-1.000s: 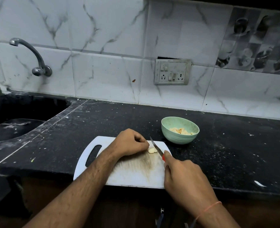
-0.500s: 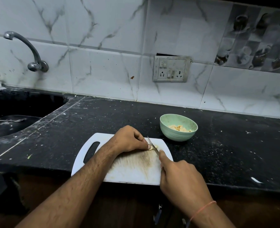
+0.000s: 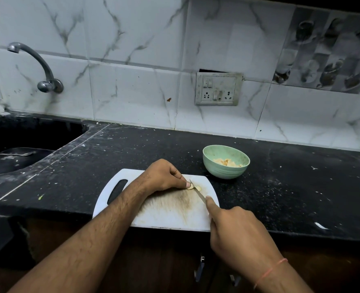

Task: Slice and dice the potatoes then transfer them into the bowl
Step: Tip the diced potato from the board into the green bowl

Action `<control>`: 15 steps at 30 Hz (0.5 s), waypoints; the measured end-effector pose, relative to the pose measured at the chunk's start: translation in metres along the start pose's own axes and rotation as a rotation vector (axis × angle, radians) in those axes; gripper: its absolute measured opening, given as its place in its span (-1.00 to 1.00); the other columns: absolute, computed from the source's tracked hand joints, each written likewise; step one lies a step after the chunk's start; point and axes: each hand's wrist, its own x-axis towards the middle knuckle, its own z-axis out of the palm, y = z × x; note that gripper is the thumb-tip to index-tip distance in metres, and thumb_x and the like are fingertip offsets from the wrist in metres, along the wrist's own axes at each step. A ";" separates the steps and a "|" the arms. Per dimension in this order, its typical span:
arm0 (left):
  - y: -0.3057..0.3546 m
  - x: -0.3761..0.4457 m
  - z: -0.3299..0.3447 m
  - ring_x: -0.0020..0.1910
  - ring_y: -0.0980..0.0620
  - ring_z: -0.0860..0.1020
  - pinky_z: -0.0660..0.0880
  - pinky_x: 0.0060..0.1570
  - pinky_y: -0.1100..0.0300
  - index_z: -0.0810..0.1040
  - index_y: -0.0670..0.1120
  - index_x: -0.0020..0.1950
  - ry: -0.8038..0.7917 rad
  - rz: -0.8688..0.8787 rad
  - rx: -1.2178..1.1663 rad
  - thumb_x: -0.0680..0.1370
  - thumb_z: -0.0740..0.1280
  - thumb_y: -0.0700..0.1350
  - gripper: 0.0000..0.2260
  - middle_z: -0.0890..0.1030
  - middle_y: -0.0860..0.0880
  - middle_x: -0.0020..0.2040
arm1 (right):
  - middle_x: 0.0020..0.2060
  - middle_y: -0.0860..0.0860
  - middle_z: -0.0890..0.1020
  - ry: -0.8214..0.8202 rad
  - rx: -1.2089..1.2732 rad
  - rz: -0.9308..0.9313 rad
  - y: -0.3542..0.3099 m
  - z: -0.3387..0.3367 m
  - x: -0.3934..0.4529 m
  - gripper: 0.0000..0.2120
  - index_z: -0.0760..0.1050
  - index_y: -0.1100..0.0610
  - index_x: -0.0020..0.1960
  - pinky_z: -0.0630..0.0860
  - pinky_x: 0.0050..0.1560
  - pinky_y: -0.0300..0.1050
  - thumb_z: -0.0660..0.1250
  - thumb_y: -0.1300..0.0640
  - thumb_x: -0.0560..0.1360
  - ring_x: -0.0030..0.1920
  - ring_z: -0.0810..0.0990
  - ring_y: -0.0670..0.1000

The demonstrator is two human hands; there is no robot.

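Now the knife is cutting a small potato piece at the far right part of the white cutting board. The left hand pinches the piece with curled fingertips; the right hand grips the handle, forefinger along the blade's back. To do it well, I think the fingertips must stay tucked away from the edge, because the piece is very small. The potato looks pale yellow and moist. Beyond the board, the green bowl already holds some diced potato.
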 end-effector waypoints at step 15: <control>-0.005 0.006 -0.003 -0.30 0.21 0.58 0.47 -0.23 0.32 0.76 -0.04 -0.05 0.022 -0.040 -0.145 0.36 0.71 -0.07 -0.76 0.69 0.13 -0.28 | -0.05 0.05 0.58 0.069 0.088 0.033 -0.015 0.001 0.012 -0.42 0.06 -0.06 0.66 0.38 -0.16 0.01 0.07 0.06 0.65 0.03 0.58 0.18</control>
